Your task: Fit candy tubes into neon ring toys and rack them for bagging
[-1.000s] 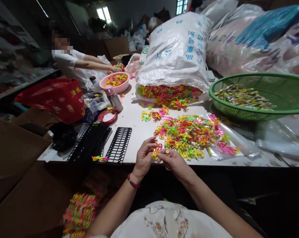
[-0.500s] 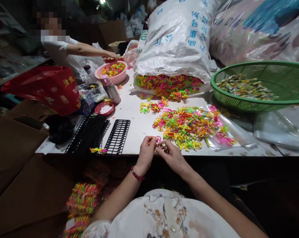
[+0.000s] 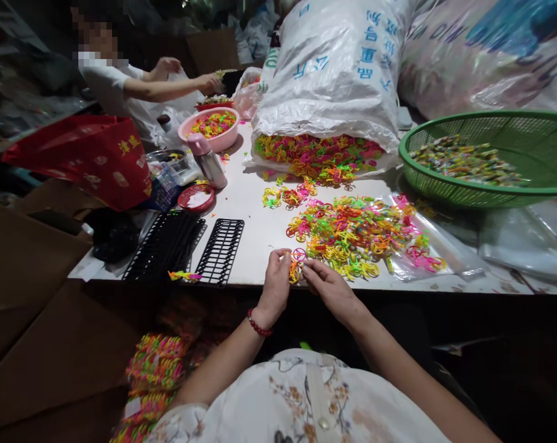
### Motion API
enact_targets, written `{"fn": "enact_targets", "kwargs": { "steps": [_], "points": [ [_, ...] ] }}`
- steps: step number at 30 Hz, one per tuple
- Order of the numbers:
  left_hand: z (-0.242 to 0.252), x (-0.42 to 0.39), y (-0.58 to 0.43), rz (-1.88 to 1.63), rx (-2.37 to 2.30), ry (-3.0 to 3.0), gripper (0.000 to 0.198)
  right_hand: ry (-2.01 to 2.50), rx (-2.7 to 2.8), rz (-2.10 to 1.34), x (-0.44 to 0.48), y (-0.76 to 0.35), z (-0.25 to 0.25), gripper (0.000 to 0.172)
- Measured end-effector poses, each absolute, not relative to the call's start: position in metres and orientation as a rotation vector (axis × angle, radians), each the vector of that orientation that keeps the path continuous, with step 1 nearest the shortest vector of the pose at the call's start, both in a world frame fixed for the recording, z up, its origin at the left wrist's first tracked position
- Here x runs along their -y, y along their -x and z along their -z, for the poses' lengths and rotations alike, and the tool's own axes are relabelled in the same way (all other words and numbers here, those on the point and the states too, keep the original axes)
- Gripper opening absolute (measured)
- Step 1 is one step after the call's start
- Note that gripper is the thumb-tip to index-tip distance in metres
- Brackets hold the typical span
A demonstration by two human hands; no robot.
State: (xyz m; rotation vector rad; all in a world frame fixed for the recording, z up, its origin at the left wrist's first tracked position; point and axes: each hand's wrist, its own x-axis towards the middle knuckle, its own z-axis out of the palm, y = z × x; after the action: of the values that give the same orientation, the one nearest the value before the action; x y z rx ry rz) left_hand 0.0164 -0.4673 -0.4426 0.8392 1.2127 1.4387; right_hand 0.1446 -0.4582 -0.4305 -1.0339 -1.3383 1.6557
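My left hand, with a red bead bracelet on its wrist, pinches a small orange plastic toy piece at the table's front edge. A pink ring shows just beyond the fingertips; whether it is part of the held piece I cannot tell. Close on the right, my right hand has its thumb and fingers pressed together at the piece's side. What sits between those fingertips is too small to make out. Right behind both hands lies a loose heap of bright plastic pieces in yellow, pink, orange and green.
Black plastic racks lie left, beside a red basket and a pink-topped flask. A big white sack spills pieces at the back. On the right stands a green basket. Across the table, a co-worker reaches near a pink basin.
My hands have drawn slightly apart, the right one shifting right, and the orange piece shows more between them. The co-worker's hand has lifted from the red tray; their other hand now shows.
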Motion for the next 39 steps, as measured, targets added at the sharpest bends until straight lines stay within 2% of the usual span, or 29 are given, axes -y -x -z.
{"fn": "enact_targets", "kwargs": {
  "steps": [4,10,14,16,21,28,39],
  "points": [
    [0.44,0.469,-0.016,-1.391,-1.294,-0.937,0.025,1.09,1.278,-1.618,0.458,-0.146,0.43,0.04],
    [0.435,0.47,-0.016,-1.347,-1.314,-1.015,0.024,1.11,1.499,-1.214,0.461,-0.149,0.435,0.025],
    [0.433,0.47,-0.017,-1.349,-1.317,-1.003,0.026,1.132,1.542,-1.089,0.464,-0.149,0.437,0.022],
    [0.433,0.47,-0.018,-1.365,-1.337,-0.986,0.028,1.142,1.492,-1.11,0.465,-0.148,0.436,0.023],
    [0.437,0.469,-0.022,-1.428,-1.276,-0.846,0.029,1.095,1.236,-1.493,0.464,-0.147,0.435,0.031],
    [0.437,0.471,-0.024,-1.409,-1.263,-0.846,0.027,1.129,1.524,-0.971,0.464,-0.152,0.436,0.019],
    [0.442,0.473,-0.024,-1.396,-1.338,-0.908,0.025,1.025,1.626,-1.067,0.459,-0.16,0.434,0.013]
  ]
}}
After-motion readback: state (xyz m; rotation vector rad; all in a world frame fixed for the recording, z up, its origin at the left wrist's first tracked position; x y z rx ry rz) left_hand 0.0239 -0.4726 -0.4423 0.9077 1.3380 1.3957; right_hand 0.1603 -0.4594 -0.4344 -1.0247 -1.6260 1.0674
